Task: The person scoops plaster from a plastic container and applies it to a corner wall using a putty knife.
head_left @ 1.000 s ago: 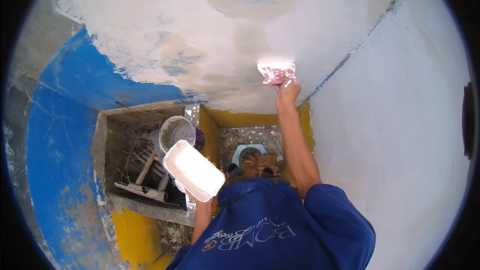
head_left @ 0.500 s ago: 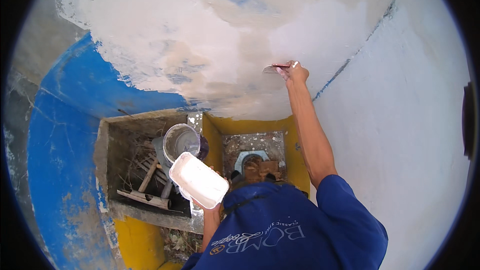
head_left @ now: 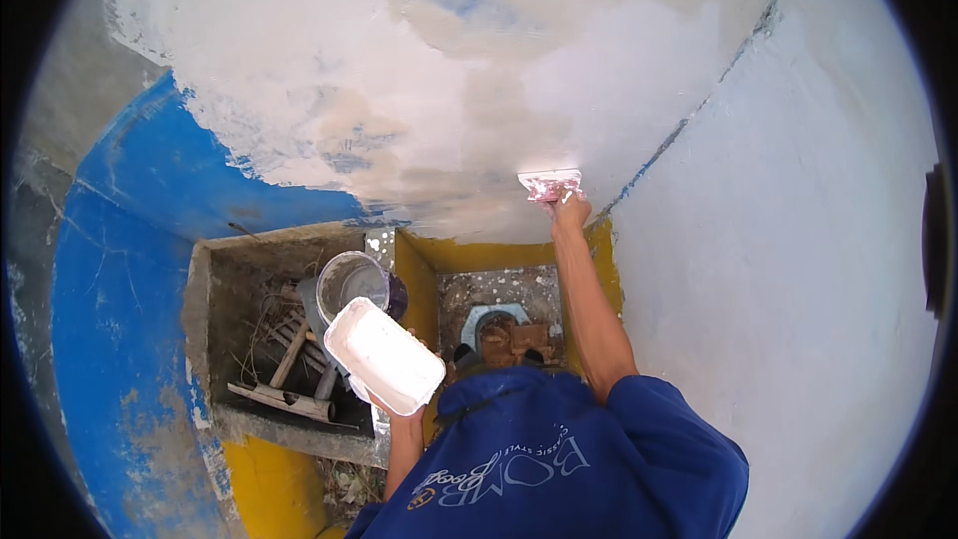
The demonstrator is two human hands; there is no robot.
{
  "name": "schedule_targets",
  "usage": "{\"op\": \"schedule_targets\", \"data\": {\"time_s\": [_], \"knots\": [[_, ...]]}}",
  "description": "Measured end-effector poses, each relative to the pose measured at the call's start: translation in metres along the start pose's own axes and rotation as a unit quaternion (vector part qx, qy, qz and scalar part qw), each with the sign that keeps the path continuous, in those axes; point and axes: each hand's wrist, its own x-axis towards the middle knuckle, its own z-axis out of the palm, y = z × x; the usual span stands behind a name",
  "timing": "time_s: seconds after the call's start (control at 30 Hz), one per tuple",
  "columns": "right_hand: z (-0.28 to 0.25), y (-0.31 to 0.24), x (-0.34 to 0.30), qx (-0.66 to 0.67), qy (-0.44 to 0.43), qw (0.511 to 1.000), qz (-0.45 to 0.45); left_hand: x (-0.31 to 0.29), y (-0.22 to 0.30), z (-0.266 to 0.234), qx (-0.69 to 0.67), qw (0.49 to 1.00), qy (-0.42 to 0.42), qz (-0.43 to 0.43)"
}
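My right hand (head_left: 569,212) is closed round a putty knife (head_left: 551,185), a wide flat blade smeared with white and reddish in colour. Its edge lies against the lower part of the wall (head_left: 419,120), which is patchily coated in white and beige filler. At the lower left, my left hand (head_left: 407,417) holds a white rectangular tub (head_left: 384,354) from below, tilted. White paste coats the inside of the tub. Most of the left hand's fingers are hidden beneath it.
A bucket (head_left: 352,284) stands behind the tub, at the edge of a concrete basin (head_left: 215,299) holding sticks and bamboo pieces (head_left: 289,349). A squat toilet (head_left: 491,319) lies between yellow walls (head_left: 469,255). Blue paint (head_left: 110,240) covers the left wall; a pale wall (head_left: 778,240) rises at right.
My right hand has come down the wall with the putty knife, whose broad face now shows. The tub in my left hand has shifted slightly left.
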Motion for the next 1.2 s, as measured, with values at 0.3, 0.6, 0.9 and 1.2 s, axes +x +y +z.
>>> {"op": "schedule_targets", "data": {"time_s": [0.3, 0.6, 0.9, 1.2], "knots": [[0.044, -0.105, -0.101, 0.121, -0.142, 0.975, -0.117, -0.012, 0.002, -0.009, -0.044, 0.997, 0.062, 0.012], [-0.006, -0.081, -0.066, 0.032, -0.075, 0.992, -0.094, -0.013, 0.006, -0.017, -0.029, 0.995, 0.097, 0.02], [0.043, -0.149, -0.11, 0.053, -0.145, 0.97, -0.185, -0.003, 0.001, -0.013, -0.041, 0.995, 0.095, 0.013], [-0.031, 0.03, 0.008, 0.049, 0.001, 0.997, 0.061, -0.001, 0.0, 0.003, -0.031, 0.996, 0.083, -0.014]]}}
